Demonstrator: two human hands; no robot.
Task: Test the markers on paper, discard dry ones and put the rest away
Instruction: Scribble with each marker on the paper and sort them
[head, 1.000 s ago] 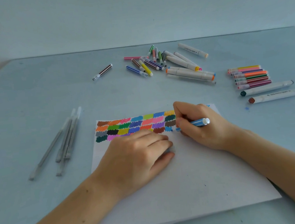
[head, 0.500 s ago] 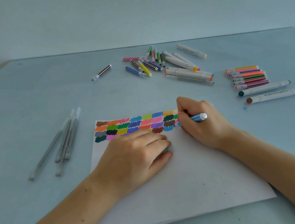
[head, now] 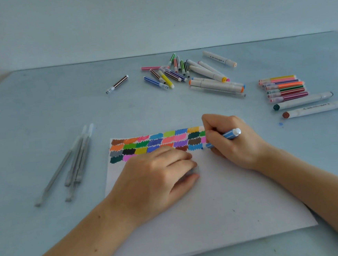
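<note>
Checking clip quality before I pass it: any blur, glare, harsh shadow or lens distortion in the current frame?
Head view: light is soft and even with a bluish cast, no glare; only a faint shadow under the left hand on the paper. The grey pens at left look soft and smeared; the right hand and blue marker are fairly sharp. The table far edge bows slightly, wide-angle.

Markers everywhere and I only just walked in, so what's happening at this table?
A person is testing markers. The right hand grips a light blue striped marker with its tip down on the white sheet of paper, beside rows of colour swatches. The left hand rests on the sheet. A loose pile of markers lies at the back, a tidy row of thin markers on the right, and grey pens on the left.
</note>
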